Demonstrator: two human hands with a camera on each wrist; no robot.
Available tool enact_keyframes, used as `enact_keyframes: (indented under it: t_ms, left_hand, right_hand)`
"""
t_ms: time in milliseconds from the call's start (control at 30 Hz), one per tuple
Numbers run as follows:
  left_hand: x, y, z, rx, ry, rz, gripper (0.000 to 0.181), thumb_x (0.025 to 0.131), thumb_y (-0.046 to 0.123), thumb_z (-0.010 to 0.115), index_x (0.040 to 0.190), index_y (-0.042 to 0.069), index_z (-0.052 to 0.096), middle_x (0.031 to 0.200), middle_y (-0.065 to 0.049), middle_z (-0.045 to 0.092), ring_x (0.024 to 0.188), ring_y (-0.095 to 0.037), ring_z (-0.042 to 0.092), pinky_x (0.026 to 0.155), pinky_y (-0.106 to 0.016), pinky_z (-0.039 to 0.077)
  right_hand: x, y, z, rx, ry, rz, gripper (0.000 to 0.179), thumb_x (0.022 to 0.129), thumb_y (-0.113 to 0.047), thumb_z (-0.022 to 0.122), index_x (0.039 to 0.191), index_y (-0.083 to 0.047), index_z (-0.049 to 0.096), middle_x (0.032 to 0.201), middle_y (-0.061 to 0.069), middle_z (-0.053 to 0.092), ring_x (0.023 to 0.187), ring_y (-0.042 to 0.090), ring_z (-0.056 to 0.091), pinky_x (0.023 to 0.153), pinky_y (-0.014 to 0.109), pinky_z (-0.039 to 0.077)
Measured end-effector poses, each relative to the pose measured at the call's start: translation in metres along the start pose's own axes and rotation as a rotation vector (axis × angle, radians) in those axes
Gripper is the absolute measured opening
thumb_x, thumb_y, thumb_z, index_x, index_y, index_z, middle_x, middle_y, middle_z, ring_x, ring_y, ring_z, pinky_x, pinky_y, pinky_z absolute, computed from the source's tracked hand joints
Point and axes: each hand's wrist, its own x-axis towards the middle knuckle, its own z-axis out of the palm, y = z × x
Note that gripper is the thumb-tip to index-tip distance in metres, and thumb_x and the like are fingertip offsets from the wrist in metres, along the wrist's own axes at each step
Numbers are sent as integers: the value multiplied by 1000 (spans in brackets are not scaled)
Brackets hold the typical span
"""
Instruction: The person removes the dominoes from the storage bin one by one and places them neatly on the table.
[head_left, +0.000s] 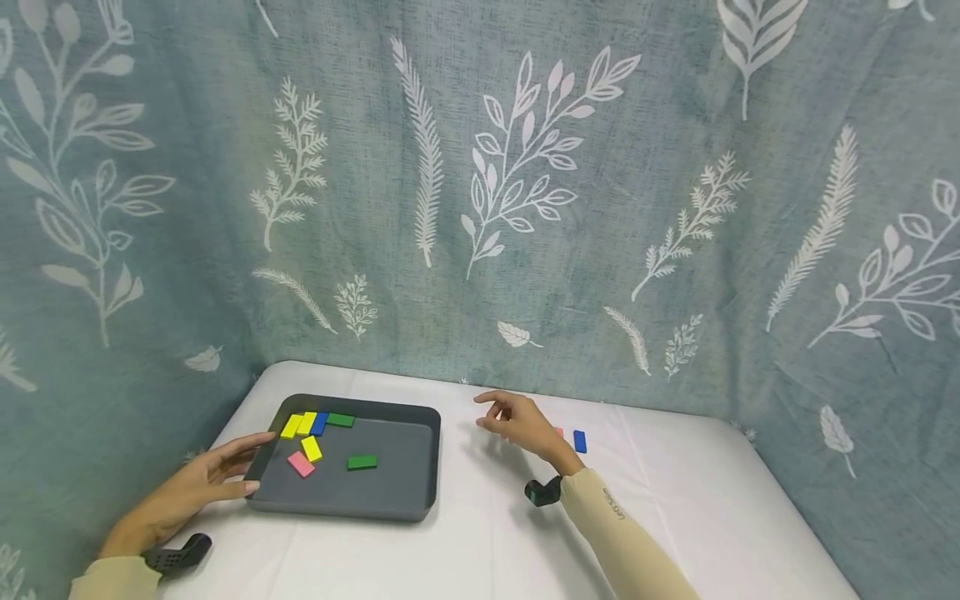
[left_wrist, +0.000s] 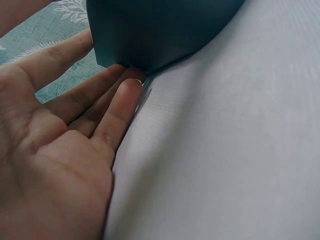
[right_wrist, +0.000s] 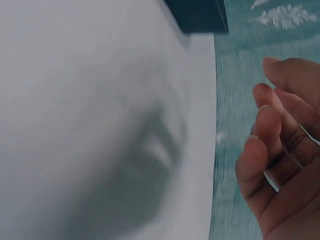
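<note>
Closest to the lens comes your right sleeve (head_left: 630, 533), pale and running in from the bottom edge, and past it your right hand (head_left: 517, 423) hangs over the white tablecloth (head_left: 465, 550), fingers loosely bent, thumb apart, nothing in the grip! Across the way your left hand (head_left: 187, 487) rests against the gray tray (head_left: 345, 506), fingers extended, touching its left end rather than clasping it. Seven blocks lie inside: three yellow blocks (head_left: 311, 449), one blue block (head_left: 319, 424), one pink block (head_left: 302, 464) and two green blocks (head_left: 362, 462). Out on the cloth sits another blue block (head_left: 580, 442), with a second pink block (head_left: 559, 432) just beside it, partly hidden behind your right wrist (head_left: 562, 460).

Now the handling: that tray looks stiff, smooth and probably light, so take it by opposite walls and keep it level, since loose blocks could slide. The blocks look rigid, light and hardly fragile; pinch one across its long sides, and mind a smooth face that might slip.

Over to the wrists! Your left wrist view shows what the head view hides: fingertips (left_wrist: 131, 89) low on the tray's outer wall, near the cloth. Your right wrist view catches bare fingertips and a broad shadow (right_wrist: 135, 175), but no blocks; only the head view offers those
</note>
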Motion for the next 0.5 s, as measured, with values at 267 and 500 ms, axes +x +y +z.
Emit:
enact_keyframes:
  t_ms: [267, 500]
  left_hand:
    - [-1, 4, 2, -16, 2, -8, 80, 95, 24, 75, 162, 13, 31, 165, -19, 24, 143, -43, 30, 107, -66, 35]
    - [-2, 3, 2, -7, 4, -5, 80, 95, 24, 75, 161, 13, 32, 165, -19, 25, 144, -44, 29, 106, -69, 34]
  right_hand:
    - [21, -23, 29, -13, -40, -86, 35, 97, -27, 74, 131, -23, 68, 88, -3, 70, 62, 13, 55, 56, 30, 50]
    - [36, -39, 56, 1, -94, -150, 40, 98, -26, 73, 135, -13, 66, 89, -3, 70, 62, 12, 55, 56, 28, 50]
